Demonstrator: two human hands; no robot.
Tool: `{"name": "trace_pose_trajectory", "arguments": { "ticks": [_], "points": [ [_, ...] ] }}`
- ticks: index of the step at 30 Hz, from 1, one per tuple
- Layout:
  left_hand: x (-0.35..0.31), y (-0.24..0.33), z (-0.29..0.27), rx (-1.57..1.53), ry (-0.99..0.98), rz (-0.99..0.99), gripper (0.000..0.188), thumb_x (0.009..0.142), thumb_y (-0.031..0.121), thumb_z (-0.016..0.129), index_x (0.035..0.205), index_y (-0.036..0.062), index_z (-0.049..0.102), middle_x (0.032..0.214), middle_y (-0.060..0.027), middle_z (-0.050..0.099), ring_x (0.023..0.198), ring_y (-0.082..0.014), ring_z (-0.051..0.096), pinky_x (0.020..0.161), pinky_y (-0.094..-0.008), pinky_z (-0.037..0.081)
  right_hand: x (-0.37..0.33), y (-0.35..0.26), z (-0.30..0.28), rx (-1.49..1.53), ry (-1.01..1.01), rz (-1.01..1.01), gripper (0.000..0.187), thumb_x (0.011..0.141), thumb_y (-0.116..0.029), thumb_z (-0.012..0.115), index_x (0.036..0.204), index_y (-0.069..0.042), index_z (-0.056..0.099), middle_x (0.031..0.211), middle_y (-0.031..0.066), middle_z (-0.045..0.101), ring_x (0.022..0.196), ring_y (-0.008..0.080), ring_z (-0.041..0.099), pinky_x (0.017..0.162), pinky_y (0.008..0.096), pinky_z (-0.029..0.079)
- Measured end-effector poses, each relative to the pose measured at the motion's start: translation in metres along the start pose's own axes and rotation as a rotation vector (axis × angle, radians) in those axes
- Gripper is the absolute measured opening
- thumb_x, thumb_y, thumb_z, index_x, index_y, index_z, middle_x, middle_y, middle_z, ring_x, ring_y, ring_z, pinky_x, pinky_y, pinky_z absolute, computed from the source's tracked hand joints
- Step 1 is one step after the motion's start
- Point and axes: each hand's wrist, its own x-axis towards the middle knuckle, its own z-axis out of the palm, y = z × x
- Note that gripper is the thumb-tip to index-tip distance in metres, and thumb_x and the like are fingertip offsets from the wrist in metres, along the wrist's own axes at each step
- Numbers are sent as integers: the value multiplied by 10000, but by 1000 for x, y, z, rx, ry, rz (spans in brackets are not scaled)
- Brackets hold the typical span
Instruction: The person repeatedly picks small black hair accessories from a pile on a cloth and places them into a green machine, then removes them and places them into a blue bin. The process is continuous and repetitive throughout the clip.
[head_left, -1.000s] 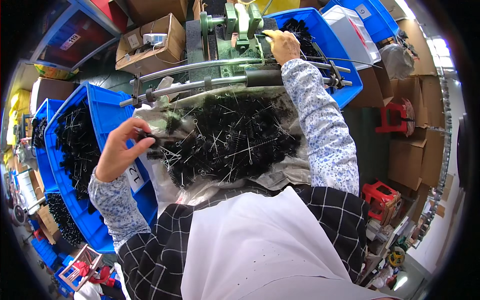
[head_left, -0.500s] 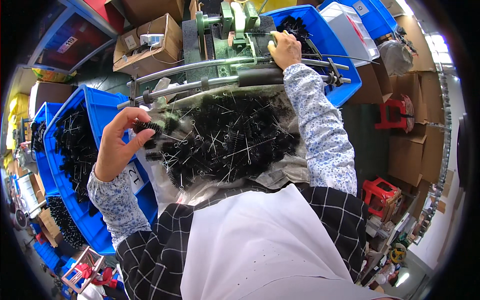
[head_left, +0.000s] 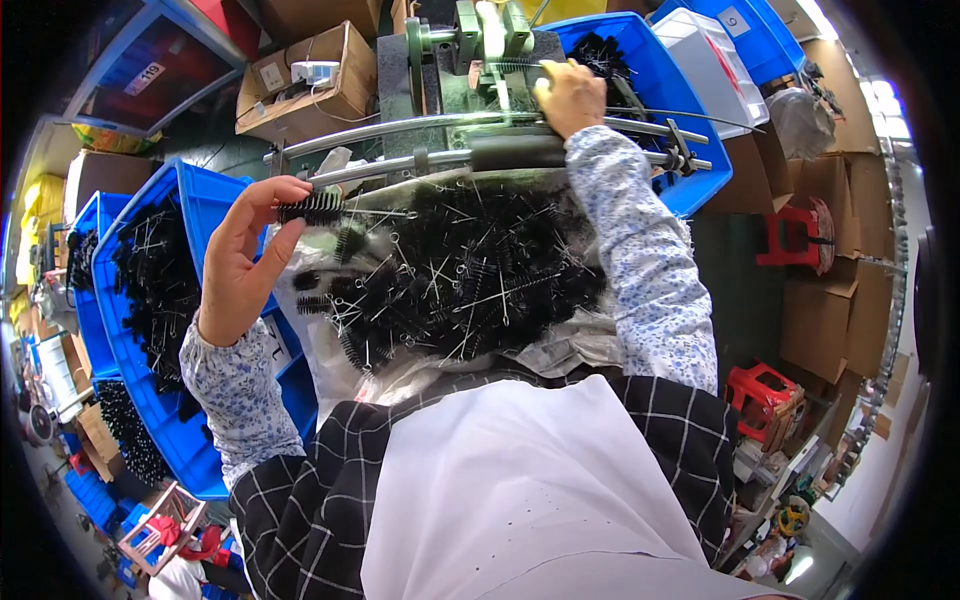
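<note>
Between the thumb and fingers of my left hand [head_left: 238, 268] is a small black bristle brush [head_left: 312, 207], its looped wire stem pointing right. It hangs over the left edge of a heap of similar black wire brushes [head_left: 480, 265], spread on a pale plastic sheet in front of me. My right hand [head_left: 574, 98] is up at the bench machine [head_left: 466, 40], fingers pinched on the right end of another thin black brush [head_left: 515, 65]. That brush's left end reaches the middle of the machine, where fine detail is blurred.
Two metal rails [head_left: 375, 168] cross between the heap and the machine. Blue bins of brushes stand at left [head_left: 185, 330] and far right [head_left: 690, 140]. An open cardboard box [head_left: 350, 75] sits left of the machine. Red stools [head_left: 765, 395] stand to the right.
My left hand has risen slightly, and the brush in it now lies level with its stem showing. My right hand stays at the machine, where a dark bristled length now shows by its fingertips.
</note>
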Motion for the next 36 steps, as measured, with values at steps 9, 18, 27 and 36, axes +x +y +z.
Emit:
{"name": "trace_pose_trajectory", "arguments": {
  "ticks": [9,18,27,36],
  "points": [
    [21,-9,29,-114,-118,15,219,812,-37,562,1012,16,492,1069,-88,550,983,-144,549,862,-281,447,29,64,-11,104,-388,116,255,846,-270,461,1014,-234,648,925,101,651,875,308,615,778,416,478],
    [48,-21,68,-125,-34,1,204,815,-31,576,994,31,500,1076,-99,572,941,-138,577,837,-256,461,17,36,-101,-10,-90,-51,289,875,-182,483,1151,-128,551,914,129,635,805,263,634,675,386,514],
    [34,-30,66,125,-16,26,391,776,38,623,1137,60,473,1017,-106,571,869,-199,615,782,-301,471,-23,-79,-105,751,-484,-79,253,845,-135,560,1067,-14,574,853,101,641,736,186,601,670,293,480],
    [-26,-125,30,808,-498,-285,401,807,128,571,1189,122,448,1083,-177,541,1000,-333,543,850,-425,434,6,0,-25,-76,-179,-26,219,806,-157,544,998,-160,648,811,66,611,819,252,585,759,372,462]
  ]
}}
